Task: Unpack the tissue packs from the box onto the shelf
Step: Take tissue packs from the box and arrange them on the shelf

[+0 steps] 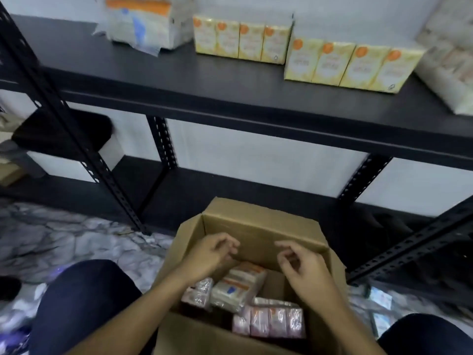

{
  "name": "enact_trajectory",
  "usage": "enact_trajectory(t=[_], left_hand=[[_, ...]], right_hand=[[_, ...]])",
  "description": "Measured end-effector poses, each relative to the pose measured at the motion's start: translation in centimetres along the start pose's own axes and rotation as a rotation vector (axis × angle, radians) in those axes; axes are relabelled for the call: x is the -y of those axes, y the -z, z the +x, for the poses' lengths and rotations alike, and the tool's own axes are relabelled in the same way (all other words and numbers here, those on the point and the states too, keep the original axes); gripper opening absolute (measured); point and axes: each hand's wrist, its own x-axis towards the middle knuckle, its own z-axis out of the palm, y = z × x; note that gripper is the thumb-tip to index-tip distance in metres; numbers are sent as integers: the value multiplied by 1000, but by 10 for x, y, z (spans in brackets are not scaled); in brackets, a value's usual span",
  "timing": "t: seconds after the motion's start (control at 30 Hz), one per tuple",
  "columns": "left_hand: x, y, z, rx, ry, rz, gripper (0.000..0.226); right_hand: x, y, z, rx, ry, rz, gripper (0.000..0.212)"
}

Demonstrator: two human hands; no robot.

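In the head view, box: an open cardboard box [256, 226] sits on the floor between the person's knees, below the black shelf [230, 80].
Contents: white-and-orange tissue packs [240, 285] lie at the middle; pink bundles [271, 320] lie nearer the person.
Handling: film-wrapped, probably light, soft and a little slippery; best grasped across the short sides.
Left hand [212, 254]: above the packs, fingers loosely curled, holding nothing.
Right hand [302, 265]: likewise empty, fingers loosely bent.
Shelf stock: two yellow four-pack rows [350, 65] stand upright.
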Motion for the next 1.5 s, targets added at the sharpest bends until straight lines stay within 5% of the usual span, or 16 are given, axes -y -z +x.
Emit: enact_trajectory(t=[0.3,0.73,1.03,1.3,1.5], left_hand=[[58,-45,27,238,175,495,27],[114,-76,53,488,116,1029,83],[141,-84,59,451,154,1204,89],[153,-77,61,353,313,1363,61],[158,-68,58,357,323,1353,79]], right_hand=[[-121,-69,-22,338,-457,-203,45],[-172,-118,0,673,-344,-534,71],[-189,-132,3,711,-373,-571,63],[-192,-128,8,626,-389,-552,36],[-184,-124,10,584,-437,-444,30]])
